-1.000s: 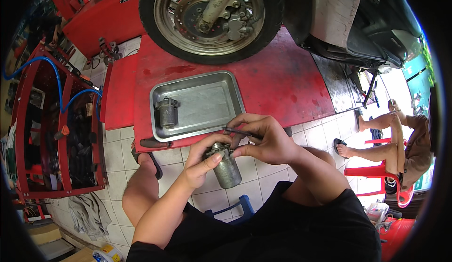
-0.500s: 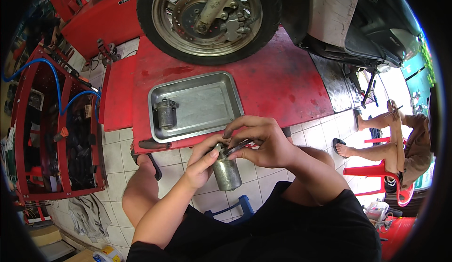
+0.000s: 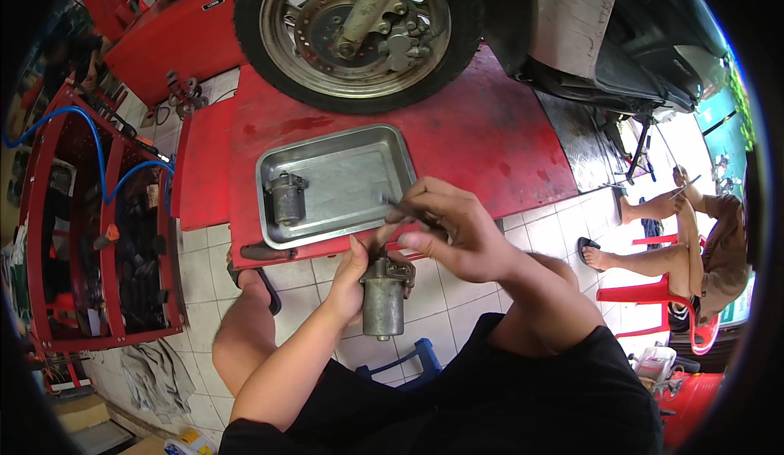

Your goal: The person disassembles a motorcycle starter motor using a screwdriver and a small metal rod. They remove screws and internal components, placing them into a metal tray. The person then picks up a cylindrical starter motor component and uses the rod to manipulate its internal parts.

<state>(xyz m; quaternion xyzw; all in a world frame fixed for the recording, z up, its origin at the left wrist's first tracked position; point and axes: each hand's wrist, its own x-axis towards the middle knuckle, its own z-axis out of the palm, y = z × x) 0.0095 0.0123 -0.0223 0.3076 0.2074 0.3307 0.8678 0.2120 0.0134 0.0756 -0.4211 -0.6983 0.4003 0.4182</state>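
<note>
My left hand (image 3: pixel 349 285) is wrapped round the upper part of a grey metal starter motor (image 3: pixel 384 306), a cylinder with a bracket at its top, held upright over my lap. Just above and to its right is my right hand (image 3: pixel 464 233), closed on a slim dark metal tool (image 3: pixel 402 203). Motion smears the tool's tip, so its exact kind is unclear. A second starter motor (image 3: pixel 288 202) of similar shape stands at the left end of a shallow metal tray (image 3: pixel 343 241) just beyond my hands.
The tray rests on a red lift platform (image 3: pixel 490 153) under a scooter's front wheel (image 3: pixel 359 100). A dark-handled tool (image 3: pixel 265 252) lies at the platform's near edge. Red shelving (image 3: pixel 110 336) with a blue hose stands left. A person (image 3: pixel 710 251) sits right, holding a thin rod.
My right hand has drawn up and away from the starter motor's top with the tool. The motor has turned more upright in my left hand, and its bracket now shows.
</note>
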